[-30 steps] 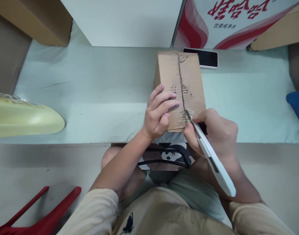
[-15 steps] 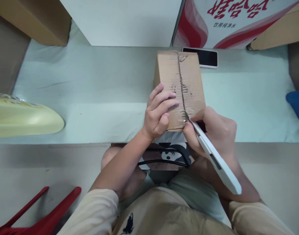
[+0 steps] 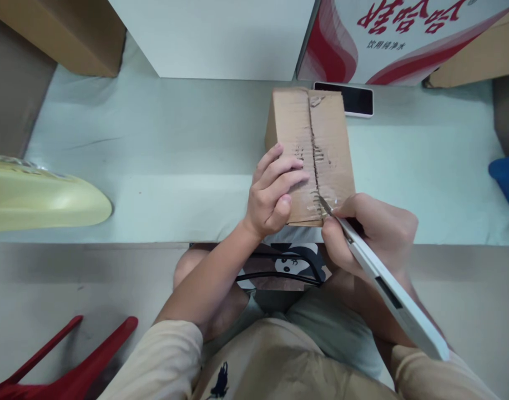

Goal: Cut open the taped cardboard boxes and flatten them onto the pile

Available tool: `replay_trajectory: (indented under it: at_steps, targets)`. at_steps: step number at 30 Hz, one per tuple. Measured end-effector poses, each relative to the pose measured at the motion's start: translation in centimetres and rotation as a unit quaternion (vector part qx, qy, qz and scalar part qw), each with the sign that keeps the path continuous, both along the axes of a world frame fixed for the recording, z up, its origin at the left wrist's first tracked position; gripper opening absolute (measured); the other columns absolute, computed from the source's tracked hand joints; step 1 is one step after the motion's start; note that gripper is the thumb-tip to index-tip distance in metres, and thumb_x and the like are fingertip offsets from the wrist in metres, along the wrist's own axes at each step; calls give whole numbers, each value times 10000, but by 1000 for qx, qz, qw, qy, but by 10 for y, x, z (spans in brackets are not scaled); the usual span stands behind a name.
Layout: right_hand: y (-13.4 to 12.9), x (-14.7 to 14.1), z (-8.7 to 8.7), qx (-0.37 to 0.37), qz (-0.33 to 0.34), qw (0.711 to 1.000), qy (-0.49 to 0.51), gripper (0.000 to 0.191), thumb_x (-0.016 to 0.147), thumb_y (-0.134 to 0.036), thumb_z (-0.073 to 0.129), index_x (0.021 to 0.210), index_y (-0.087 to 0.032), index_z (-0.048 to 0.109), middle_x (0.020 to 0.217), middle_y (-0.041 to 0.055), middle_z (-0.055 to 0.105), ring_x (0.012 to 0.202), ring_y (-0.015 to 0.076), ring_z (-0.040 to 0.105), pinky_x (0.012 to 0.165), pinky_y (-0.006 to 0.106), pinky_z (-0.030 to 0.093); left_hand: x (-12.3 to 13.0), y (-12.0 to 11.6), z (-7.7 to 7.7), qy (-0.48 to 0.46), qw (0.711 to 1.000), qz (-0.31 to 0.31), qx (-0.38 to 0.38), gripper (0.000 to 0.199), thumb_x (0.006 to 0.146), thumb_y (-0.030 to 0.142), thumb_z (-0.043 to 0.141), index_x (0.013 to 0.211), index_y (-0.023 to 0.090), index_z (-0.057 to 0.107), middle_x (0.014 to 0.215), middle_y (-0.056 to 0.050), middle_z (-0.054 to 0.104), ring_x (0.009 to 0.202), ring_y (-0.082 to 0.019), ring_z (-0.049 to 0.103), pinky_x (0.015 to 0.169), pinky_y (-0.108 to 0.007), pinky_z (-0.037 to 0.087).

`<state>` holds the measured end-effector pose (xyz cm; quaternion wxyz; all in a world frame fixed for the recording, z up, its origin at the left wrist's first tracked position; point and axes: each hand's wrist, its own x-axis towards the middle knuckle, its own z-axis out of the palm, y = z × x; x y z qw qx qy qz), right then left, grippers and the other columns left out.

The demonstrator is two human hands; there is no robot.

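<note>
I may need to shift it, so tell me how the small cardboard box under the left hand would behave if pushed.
The cardboard box should keep its shape; its sides look straight. Flat faces suggest sliding, not rolling. The rough, creased top seam might give a little.

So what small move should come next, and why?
Probably draw the knife along the seam toward the box's near edge: the blade tip is at the seam, short of that edge, and the left hand rests on the box, fingertips off the seam.
</note>
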<state>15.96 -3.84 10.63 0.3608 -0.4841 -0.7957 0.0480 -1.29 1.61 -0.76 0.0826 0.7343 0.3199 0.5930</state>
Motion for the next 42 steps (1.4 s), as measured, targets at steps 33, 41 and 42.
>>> replay_trajectory:
  at_steps: [33,41,42]
  targets:
    - [-2,12,-1,-3,33,999,35,221,745,-97,636,734,-231,461,539,-77,466,437,67,356,432,223,302,0,-1,1,20,1000,15,-1,456,1108,410,268,1221,234,673,1250,-68,732,1373,-288,639,1241,-537,505]
    - [-1,8,0,-11,8,1000,6,225,740,-103,615,705,-230,433,519,-87,413,427,59,317,425,218,287,0,-2,2,14,1000,13,-5,413,1103,401,297,1230,247,659,1256,-54,733,1349,-257,648,1256,-512,501]
    - [-1,8,0,-9,8,1000,5,222,738,-104,605,696,-230,428,518,-85,409,430,60,314,424,220,282,1,-2,2,9,1000,12,-6,401,1101,397,306,1232,252,657,1257,-51,732,1346,-251,647,1259,-506,499]
